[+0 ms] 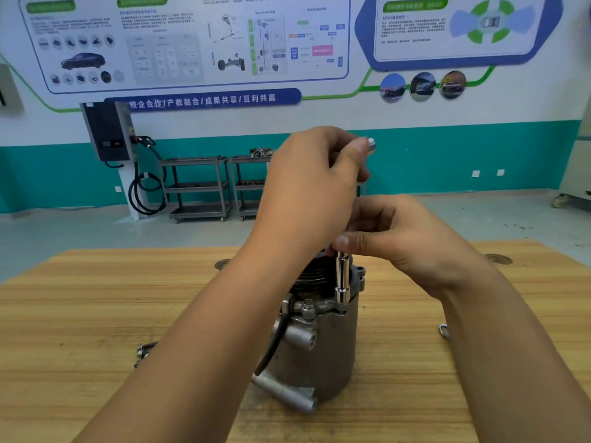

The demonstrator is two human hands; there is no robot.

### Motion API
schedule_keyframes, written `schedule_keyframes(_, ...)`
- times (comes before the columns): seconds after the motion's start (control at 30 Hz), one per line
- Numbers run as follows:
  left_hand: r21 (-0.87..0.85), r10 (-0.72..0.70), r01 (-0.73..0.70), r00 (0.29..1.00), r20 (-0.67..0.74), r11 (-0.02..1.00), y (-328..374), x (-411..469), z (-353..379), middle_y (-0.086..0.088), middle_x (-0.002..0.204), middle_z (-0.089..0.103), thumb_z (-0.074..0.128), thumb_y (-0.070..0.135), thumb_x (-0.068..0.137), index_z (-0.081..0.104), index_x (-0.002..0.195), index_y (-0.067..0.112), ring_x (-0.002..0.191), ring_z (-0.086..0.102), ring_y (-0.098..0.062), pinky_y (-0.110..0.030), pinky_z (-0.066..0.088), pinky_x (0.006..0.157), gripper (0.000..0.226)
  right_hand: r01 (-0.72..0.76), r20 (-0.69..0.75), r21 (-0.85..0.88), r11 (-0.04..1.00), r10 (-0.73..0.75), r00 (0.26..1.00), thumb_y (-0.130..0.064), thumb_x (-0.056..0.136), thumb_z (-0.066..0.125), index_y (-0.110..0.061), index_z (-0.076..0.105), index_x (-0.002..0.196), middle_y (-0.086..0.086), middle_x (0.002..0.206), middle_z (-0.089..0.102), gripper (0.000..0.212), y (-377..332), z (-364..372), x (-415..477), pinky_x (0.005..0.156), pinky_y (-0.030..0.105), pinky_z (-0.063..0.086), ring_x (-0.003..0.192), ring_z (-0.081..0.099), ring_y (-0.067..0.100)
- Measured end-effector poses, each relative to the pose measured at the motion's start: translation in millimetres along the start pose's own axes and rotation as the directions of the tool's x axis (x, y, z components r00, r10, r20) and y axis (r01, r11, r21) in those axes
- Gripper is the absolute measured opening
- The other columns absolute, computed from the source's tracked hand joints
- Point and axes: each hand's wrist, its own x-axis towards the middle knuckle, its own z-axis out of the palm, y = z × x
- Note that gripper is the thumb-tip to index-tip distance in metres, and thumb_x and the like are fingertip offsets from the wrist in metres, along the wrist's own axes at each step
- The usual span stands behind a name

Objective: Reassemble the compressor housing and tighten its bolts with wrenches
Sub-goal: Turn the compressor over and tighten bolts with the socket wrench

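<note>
Desk [96, 298]: wooden, and it carries everything. The work stands in the middle, near me, where both my arms reach it.
Compressor housing [319, 362]: upright on the desk with its bolt flange turned up. I judge this is so a tool can come straight down on each bolt.
Left grip [313, 177]: closed round the upper end of the socket wrench, high above the housing, with the tool's silver tip showing past my thumb. This is the end I turn from.
Right grip [399, 241]: thumb and fingers pinch the shaft just above the socket, holding it upright so it should not slip off the bolt head.
Socket wrench [341, 282]: vertical, its lower end seated on the flange at the near right. The bolt under it is hidden.
Neighbouring bolt [307, 306]: in the flange just left of the socket, head showing. I cannot tell how tight it is.
Loose metal pieces: one [144, 351] lies by my left forearm, another [444, 330] by my right. Both lie apart from the housing and are too small to name.
</note>
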Motion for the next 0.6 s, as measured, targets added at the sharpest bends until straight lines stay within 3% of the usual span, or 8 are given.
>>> schedule_keyframes(0.13,-0.030,0.010,-0.009,0.999,0.035,1.000,1.2,-1.1,-0.1,0.013,0.060,0.058,0.049,0.025,0.096,0.056,0.070,0.030,0.055,0.050,0.005,-0.008,0.036,0.053,0.027,-0.023,0.005,-0.058,0.998,0.023,1.000,-0.028,0.071,0.068,-0.013,0.073,0.085,0.007,0.090,0.073,0.021,0.4,0.2,0.4,0.089,0.044,0.049,0.094,0.067,0.021)
schedule_keyframes(0.27,-0.210,-0.060,0.072,0.996,0.067,0.975,-1.6,-3.8,1.9,0.010,0.057,0.050,0.045,0.021,0.098,0.057,0.068,0.019,0.046,0.040,0.001,-0.011,0.032,0.050,0.032,-0.052,0.091,0.015,0.999,0.051,0.995,-0.025,0.078,0.061,-0.023,0.073,0.087,0.001,0.093,0.074,0.016,-1.2,5.3,-0.3,0.089,0.029,0.048,0.096,0.068,0.013)
schedule_keyframes(0.37,-0.493,-0.147,0.222,0.972,0.186,0.841,-5.5,-2.5,-0.3,0.006,0.059,0.047,0.043,0.018,0.099,0.064,0.086,0.011,0.059,0.041,-0.007,-0.021,0.034,0.062,0.026,-0.042,0.086,0.039,0.998,0.038,0.996,-0.024,0.077,0.062,-0.023,0.072,0.082,-0.003,0.088,0.074,0.012,-1.0,7.1,0.8,0.084,0.022,0.050,0.093,0.068,0.010)
schedule_keyframes(0.43,-0.585,-0.150,0.287,0.950,0.273,0.758,-8.9,-0.7,-3.4,0.006,0.058,0.045,0.041,0.017,0.099,0.065,0.092,0.007,0.059,0.039,-0.008,-0.022,0.033,0.061,0.027,-0.033,0.087,0.059,0.998,0.028,0.996,-0.023,0.076,0.062,-0.022,0.072,0.081,-0.005,0.084,0.074,0.011,-1.2,8.6,1.3,0.079,0.018,0.050,0.090,0.068,0.007)
schedule_keyframes(0.6,-0.686,-0.039,0.372,0.893,0.449,0.625,-15.7,5.6,-14.4,0.004,0.055,0.042,0.036,0.015,0.098,0.068,0.073,0.012,0.057,0.037,-0.008,-0.020,0.030,0.060,0.041,-0.018,0.094,0.062,0.998,0.012,0.996,-0.024,0.074,0.064,-0.029,0.075,0.071,-0.007,0.080,0.074,0.013,-2.1,12.5,3.2,0.073,0.014,0.048,0.084,0.068,0.004)
